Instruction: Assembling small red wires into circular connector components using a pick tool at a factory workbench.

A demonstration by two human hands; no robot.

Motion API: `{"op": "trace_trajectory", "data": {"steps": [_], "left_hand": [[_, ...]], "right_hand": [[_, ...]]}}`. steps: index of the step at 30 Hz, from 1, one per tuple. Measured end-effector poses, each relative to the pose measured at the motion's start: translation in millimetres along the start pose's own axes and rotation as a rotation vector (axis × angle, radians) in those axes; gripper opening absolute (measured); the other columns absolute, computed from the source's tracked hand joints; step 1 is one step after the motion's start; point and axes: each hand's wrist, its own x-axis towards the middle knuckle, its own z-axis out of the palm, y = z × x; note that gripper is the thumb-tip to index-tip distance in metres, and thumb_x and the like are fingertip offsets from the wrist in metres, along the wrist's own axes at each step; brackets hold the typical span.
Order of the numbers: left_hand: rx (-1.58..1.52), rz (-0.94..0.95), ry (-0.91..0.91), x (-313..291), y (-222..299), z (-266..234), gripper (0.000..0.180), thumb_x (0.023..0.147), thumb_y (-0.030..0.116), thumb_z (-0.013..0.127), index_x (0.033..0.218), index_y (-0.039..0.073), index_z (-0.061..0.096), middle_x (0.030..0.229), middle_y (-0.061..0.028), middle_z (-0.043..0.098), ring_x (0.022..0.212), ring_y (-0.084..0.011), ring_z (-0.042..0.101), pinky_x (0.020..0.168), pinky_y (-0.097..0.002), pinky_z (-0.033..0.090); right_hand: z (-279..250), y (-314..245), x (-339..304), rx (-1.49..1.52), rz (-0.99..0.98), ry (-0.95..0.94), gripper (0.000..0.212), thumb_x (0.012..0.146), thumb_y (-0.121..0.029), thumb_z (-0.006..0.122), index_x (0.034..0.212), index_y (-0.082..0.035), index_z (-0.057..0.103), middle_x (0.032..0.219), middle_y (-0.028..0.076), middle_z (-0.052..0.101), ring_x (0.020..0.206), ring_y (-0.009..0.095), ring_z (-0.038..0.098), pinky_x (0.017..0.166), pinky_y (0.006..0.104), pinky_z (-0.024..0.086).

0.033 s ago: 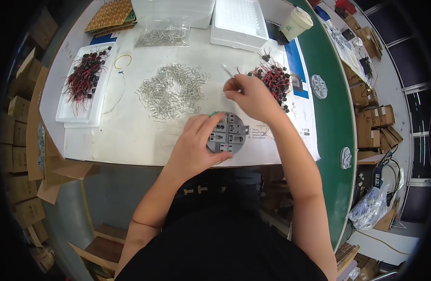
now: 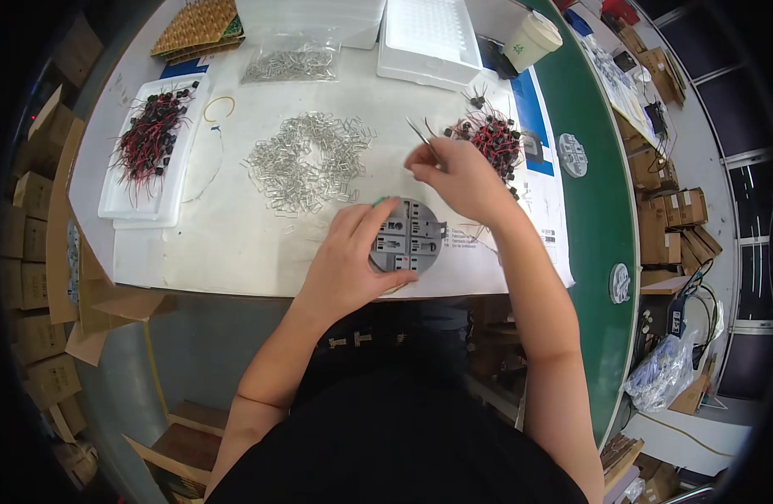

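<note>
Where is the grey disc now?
In the head view, the grey disc is just right of centre near the table's front edge, held in the left hand, below and right of the clips.

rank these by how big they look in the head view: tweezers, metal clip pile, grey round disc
1. Metal clip pile
2. Grey round disc, partly covered by the left hand
3. Tweezers, partly hidden in the right hand

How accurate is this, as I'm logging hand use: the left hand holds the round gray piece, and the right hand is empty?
Not quite: the right hand isn't empty; the head view shows it holding metal tweezers. The left hand does hold the round gray piece.
</note>
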Motion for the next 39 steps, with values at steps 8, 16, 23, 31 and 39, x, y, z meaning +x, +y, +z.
{"op": "trace_trajectory", "data": {"steps": [8,16,23,31,39], "left_hand": [[-0.037,-0.043,-0.008,2,-2,2,0.097,0.063,0.026,0.099,0.147,0.008,0.054,0.131,-0.0148,0.063,0.122,-0.0364,0.059,0.105,-0.0459,0.051],[-0.006,-0.019,-0.025,2,-6,2,0.099,0.062,0.028,0.099,0.147,0.008,0.054,0.131,-0.0138,0.064,0.123,-0.0357,0.059,0.105,-0.0458,0.051],[-0.026,-0.030,-0.060,1,-6,-2,0.100,0.062,0.030,0.099,0.149,0.008,0.054,0.131,-0.0136,0.064,0.123,-0.0357,0.059,0.106,-0.0457,0.050],[-0.062,-0.051,0.044,9,-12,-4,0.074,0.077,0.019,0.093,0.142,0.005,0.062,0.116,-0.0126,0.072,0.109,-0.0253,0.069,0.098,-0.0374,0.054],[-0.049,-0.059,0.051,37,6,-9,0.028,0.093,0.008,0.074,0.120,0.005,0.070,0.094,-0.0142,0.075,0.089,-0.0305,0.075,0.078,-0.0376,0.058]], "right_hand": [[8,-5,-40,0.076,0.202,0.052,0.021,0.089,-0.011,0.079,0.100,0.003,0.067,0.082,0.006,0.071,0.072,0.010,0.065,0.066,0.0315,0.052],[8,-15,-30,-0.213,0.190,-0.020,0.025,0.088,-0.009,0.081,0.106,0.001,0.068,0.077,0.007,0.068,0.069,0.012,0.065,0.063,0.0315,0.053],[15,26,-67,-0.244,-0.273,0.112,0.035,0.087,-0.011,0.081,0.121,-0.011,0.074,0.099,0.007,0.072,0.068,0.021,0.069,0.063,0.0364,0.056],[46,30,-103,-0.562,-0.330,0.339,0.041,0.087,-0.015,0.081,0.127,-0.016,0.075,0.117,0.006,0.070,0.069,0.026,0.072,0.057,0.0364,0.057],[63,48,-102,-0.468,-0.400,0.493,0.034,0.090,-0.016,0.080,0.123,-0.013,0.073,0.114,0.005,0.071,0.067,0.023,0.070,0.055,0.0344,0.055]]}}
